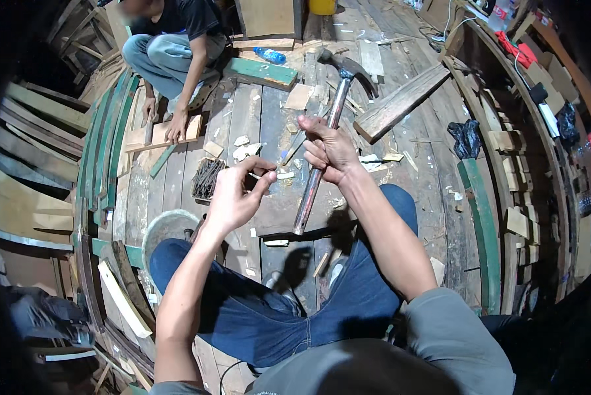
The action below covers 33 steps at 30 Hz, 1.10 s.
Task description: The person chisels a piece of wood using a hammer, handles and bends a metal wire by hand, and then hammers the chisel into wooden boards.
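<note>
My right hand is closed around the handle of a claw hammer. The hammer stands slanted, its dark head up and away from me and its handle end toward my knees. To the left, my left hand has thumb and forefinger pinched together; what sits between them is too small to make out. A thin, pointed piece shows between the two hands, and I cannot tell whether it is held or lies on the floor. Beside my left hand is a small box of dark nails.
Across from me on the left, a person crouches with hands on a light board. A green block, a blue bottle and a thick plank lie ahead. A pale bucket stands by my left knee. Wood scraps litter the plank floor.
</note>
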Tool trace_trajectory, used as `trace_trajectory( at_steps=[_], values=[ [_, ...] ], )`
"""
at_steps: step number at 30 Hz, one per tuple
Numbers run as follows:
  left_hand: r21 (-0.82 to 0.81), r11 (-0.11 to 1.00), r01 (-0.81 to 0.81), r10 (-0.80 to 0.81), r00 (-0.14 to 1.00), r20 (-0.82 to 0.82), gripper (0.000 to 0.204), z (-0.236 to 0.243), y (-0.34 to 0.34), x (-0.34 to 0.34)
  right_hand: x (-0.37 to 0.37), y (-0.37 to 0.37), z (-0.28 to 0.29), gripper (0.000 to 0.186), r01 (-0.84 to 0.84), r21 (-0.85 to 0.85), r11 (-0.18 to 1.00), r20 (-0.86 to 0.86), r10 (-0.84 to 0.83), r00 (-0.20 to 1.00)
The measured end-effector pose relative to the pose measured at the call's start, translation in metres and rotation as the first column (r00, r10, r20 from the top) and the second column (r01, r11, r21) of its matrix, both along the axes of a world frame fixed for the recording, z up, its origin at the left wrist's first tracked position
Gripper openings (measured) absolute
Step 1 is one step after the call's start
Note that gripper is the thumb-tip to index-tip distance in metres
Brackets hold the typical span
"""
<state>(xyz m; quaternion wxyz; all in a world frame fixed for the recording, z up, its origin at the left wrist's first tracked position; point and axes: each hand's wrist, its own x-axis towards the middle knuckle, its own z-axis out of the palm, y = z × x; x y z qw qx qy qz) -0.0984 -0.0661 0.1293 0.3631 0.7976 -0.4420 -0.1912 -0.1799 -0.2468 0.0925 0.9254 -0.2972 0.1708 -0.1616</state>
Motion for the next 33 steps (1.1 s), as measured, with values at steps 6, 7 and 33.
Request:
trace_trajectory(
  at_steps=[6,7,33],
  values=[
    [-0.082,0.993,-0.079,-0.007,0.677,-0.736,0.026,-0.003,-0.007,-0.005,-0.001,0.016,-0.003,0.029,-0.051,-0.069,0.996,0.001,0.051,0.999],
    [-0.076,0.993,-0.091,-0.005,0.613,-0.790,0.026,-0.002,-0.006,-0.006,-0.001,0.021,-0.001,0.025,-0.057,-0.091,0.994,-0.021,0.055,0.998],
    [-0.292,0.902,-0.319,-0.049,0.596,-0.802,0.016,0.018,0.018,0.013,0.010,0.019,-0.006,0.038,-0.133,-0.113,0.985,-0.103,0.122,0.987]
  ],
)
